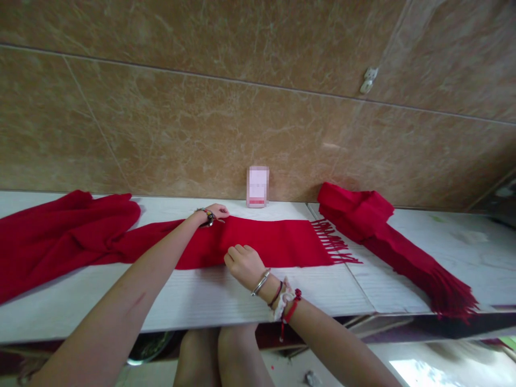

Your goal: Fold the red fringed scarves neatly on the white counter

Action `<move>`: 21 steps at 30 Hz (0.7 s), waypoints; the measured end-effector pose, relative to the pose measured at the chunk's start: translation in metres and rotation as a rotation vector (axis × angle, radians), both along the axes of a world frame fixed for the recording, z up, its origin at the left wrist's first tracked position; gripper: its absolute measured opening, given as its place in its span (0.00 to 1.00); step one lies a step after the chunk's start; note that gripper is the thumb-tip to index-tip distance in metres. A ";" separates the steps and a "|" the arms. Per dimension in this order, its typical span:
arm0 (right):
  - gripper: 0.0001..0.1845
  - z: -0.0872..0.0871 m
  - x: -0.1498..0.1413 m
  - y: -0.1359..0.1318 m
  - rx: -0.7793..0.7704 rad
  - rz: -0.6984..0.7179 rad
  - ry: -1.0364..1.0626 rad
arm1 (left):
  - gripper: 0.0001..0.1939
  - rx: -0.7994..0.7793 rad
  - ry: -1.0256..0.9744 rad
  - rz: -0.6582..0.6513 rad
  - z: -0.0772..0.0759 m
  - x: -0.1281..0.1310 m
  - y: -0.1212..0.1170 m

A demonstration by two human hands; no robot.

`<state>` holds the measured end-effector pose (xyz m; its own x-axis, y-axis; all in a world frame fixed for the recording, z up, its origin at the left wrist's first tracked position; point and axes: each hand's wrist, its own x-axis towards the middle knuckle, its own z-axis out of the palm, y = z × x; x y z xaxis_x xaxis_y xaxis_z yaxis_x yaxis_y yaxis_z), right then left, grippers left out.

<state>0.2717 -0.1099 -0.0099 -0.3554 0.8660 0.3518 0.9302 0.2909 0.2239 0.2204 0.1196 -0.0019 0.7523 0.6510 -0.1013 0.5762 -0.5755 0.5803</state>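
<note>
A long red scarf (274,242) with a fringed end lies flat across the white table (201,301), its left part bunched up. My left hand (215,212) grips the scarf's far edge near a fold line. My right hand (244,263), with bracelets on the wrist, pinches the near edge at the same fold. Both hands have curled fingers closed on the cloth.
Folded red scarves (363,212) are stacked at the right, with one fringed end trailing toward the table's front edge. A small pink card (258,186) leans against the brown tiled wall. A second white board (443,242) adjoins on the right. My knees show below the table.
</note>
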 end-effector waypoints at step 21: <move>0.10 0.018 0.026 -0.023 0.411 0.075 0.050 | 0.18 -0.219 -0.322 0.124 0.037 0.017 -0.025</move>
<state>0.2980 -0.1328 0.0080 -0.3861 0.6221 0.6811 0.9224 0.2540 0.2909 0.2375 0.0950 0.0355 0.6851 0.7282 -0.0195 0.4022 -0.3558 0.8436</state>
